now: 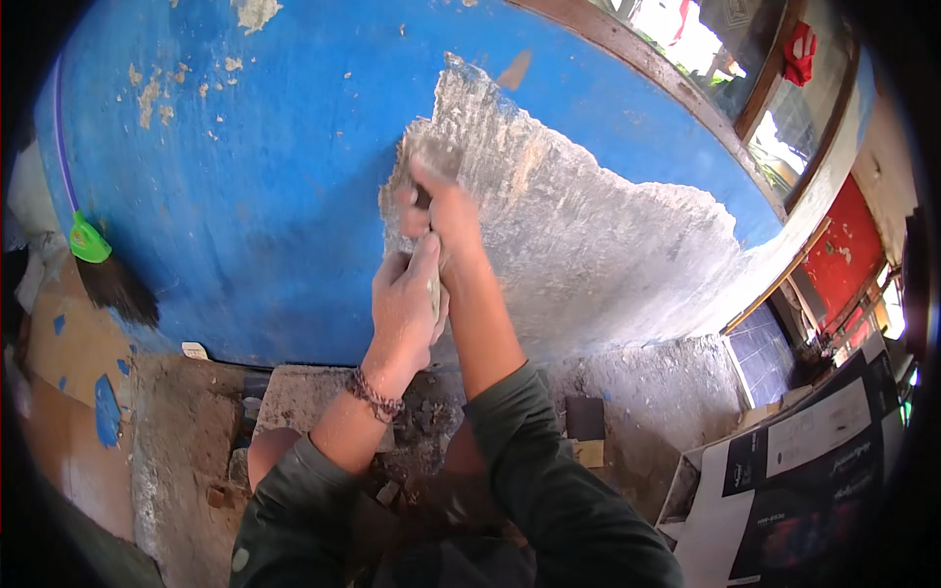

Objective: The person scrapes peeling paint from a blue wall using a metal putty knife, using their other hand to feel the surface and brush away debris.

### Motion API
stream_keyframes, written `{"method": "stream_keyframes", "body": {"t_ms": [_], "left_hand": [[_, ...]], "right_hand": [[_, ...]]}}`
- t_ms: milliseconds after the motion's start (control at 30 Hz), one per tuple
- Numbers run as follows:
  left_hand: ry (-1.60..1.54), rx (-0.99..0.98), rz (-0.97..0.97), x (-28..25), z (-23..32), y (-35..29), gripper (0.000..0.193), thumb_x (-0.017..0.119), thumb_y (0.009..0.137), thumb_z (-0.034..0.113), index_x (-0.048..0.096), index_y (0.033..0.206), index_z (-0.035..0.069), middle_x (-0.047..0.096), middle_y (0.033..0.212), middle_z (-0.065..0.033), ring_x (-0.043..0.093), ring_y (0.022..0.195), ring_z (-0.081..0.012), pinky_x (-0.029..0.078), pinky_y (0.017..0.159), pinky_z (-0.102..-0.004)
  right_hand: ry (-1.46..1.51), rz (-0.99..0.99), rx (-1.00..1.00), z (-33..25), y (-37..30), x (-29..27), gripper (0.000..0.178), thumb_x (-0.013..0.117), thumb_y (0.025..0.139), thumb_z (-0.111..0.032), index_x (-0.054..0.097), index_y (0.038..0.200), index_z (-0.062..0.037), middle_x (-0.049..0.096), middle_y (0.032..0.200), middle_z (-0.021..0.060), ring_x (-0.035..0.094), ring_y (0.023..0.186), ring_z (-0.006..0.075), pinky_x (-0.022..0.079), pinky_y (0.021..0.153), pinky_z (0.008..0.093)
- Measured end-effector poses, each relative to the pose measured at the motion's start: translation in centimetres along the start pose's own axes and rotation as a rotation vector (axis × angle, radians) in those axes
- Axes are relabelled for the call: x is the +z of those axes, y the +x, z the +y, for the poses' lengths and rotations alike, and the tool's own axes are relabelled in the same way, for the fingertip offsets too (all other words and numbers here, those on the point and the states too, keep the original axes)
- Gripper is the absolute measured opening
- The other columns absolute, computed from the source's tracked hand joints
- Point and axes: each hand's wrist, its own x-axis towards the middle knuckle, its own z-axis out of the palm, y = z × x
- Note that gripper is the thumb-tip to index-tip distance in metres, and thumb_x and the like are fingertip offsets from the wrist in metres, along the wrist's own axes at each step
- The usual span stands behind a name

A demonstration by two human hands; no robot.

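Note:
A blue painted wall point(294, 196) stands in front of me, with a large bared patch of grey plaster point(569, 216) at its middle. At the patch's left edge, my right hand point(449, 211) is closed around what looks like a scraper point(444, 157); its flat greyish end lies against the plaster, smeared by motion. Just below, my left hand point(407, 299) is closed close to the right wrist, thumb pointing up. A pale narrow strip shows along its fingers, but what it holds I cannot make out. A braided bracelet point(372, 395) circles my left wrist.
A broom point(90, 240) with a green head leans at the left. Rubble and a stone block point(304, 392) lie at the wall's foot. Blue paint flakes point(107, 412) lie on a board at left. A black-and-white box point(804, 480) stands right; a window frame point(676, 69) crosses upper right.

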Motion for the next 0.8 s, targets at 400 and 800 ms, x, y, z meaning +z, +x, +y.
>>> {"method": "stream_keyframes", "body": {"t_ms": [400,800], "left_hand": [[-0.004,0.014,0.026,-0.4,-1.3,0.1,0.035,0.055,0.089,0.041,0.048,0.088,0.007,0.047,0.054,-0.0036,0.038,0.032,-0.0092,0.024,0.026,-0.022],[0.001,0.0,0.039,0.0,-1.7,0.6,0.037,0.055,0.088,0.042,0.048,0.087,0.006,0.049,0.057,-0.0013,0.041,0.034,-0.0095,0.027,0.027,-0.0219]], "right_hand": [[-0.008,-0.013,0.01,0.8,0.0,-0.3,0.015,0.056,0.086,-0.019,0.051,0.081,-0.006,0.049,0.061,0.004,0.035,0.039,0.0084,0.024,0.035,0.024],[-0.03,0.01,0.0,0.8,0.5,-0.5,0.02,0.06,0.085,-0.023,0.056,0.08,-0.0037,0.054,0.063,0.005,0.042,0.043,0.0093,0.029,0.036,0.0247]]}}
